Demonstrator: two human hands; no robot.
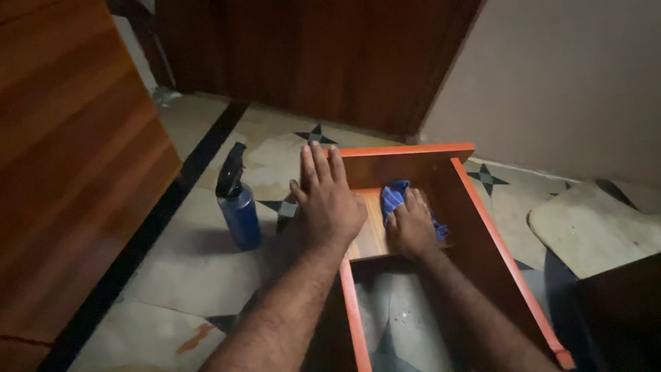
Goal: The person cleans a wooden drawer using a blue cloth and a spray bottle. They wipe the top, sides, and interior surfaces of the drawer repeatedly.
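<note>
The room is dim. The floor (206, 269) has pale tiles with dark star shapes and a long black stripe. A dark wooden door (323, 62) stands at the back, beside a plain beige wall (564, 76). A brown wooden panel (62, 151) fills the left side.

The cloth (395, 195) is blue. The spray bottle (238, 204) is blue with a black nozzle. The drawer (482, 227) is reddish-brown wood with orange edges. The floor tiles (179, 269) are pale cream, patterned with dark 4-pointed stars and a black border stripe.
</note>
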